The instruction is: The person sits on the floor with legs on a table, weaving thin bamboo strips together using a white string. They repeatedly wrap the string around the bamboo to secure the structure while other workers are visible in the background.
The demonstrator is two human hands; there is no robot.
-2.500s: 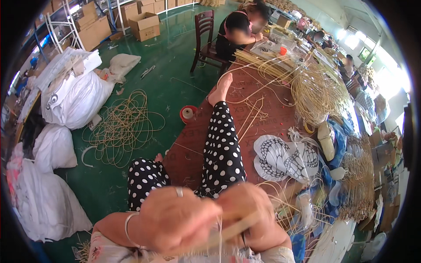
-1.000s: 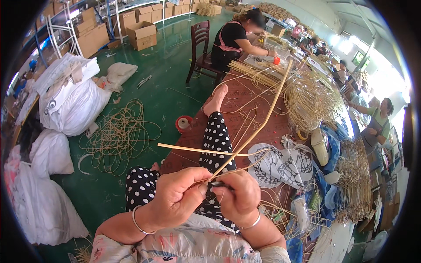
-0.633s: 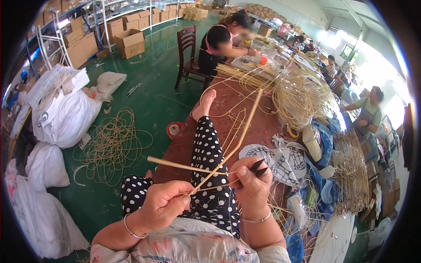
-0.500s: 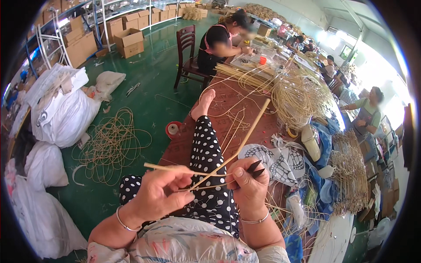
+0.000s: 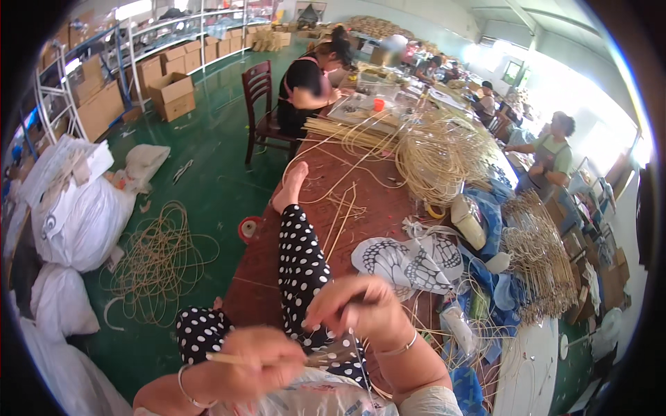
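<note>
Low over my lap, my left hand [image 5: 258,362] is closed round a pale rattan strip [image 5: 225,358], whose short end sticks out on its left side. Motion smears its fingers. Higher and to the right, my right hand [image 5: 364,310] is bent downward with curled, blurred fingers. Something dark shows under those fingers, too unclear to name. Between the hands, a faint blurred strand crosses my dotted trousers [image 5: 302,253]. One of my legs stretches out along the red-brown table [image 5: 260,277].
White butterfly-wing pieces [image 5: 409,260], a coil of rattan [image 5: 440,163] and a bundle of thin rods [image 5: 538,256] lie on the table. A tape roll [image 5: 250,229] lies left. Loose cane [image 5: 159,263] and white sacks [image 5: 83,222] are on the floor. A co-worker [image 5: 305,90] sits ahead.
My left hand has dropped lower and my right hand has turned downward. The long bent strip and black pointed tool seen between and in my hands are out of sight. The view has shifted right.
</note>
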